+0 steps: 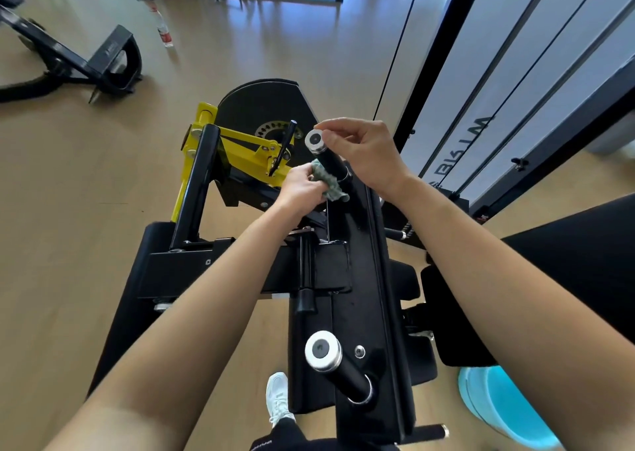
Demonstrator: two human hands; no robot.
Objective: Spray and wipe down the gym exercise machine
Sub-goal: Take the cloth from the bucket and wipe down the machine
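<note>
At eleven o'clock, far out, a clear bottle (164, 27) is on the wooden floor, well apart from the work. I cannot tell whether it is the sprayer. Nearer, at about ten o'clock, is the machine's yellow arm (237, 144), with nothing touching it.

At twelve o'clock the left hand (299, 189) grips a bunched green cloth (330, 185) and presses it against the base of the upper handle (330, 160), where that black post meets the machine (364, 261). Just to the right, the right hand (364, 151) pinches the post's silver end cap with curled fingers, seemingly steadying it.

At six o'clock the lower handle (340, 368) has no hand on it. At four o'clock a blue bucket (501, 406) sits on the floor near the frame.

I judge the task to be mid-wipe. Neither hand holds a sprayer, so spraying looks finished for this part. Nothing shows whether the lower handle, pads and frame are already wiped.
</note>
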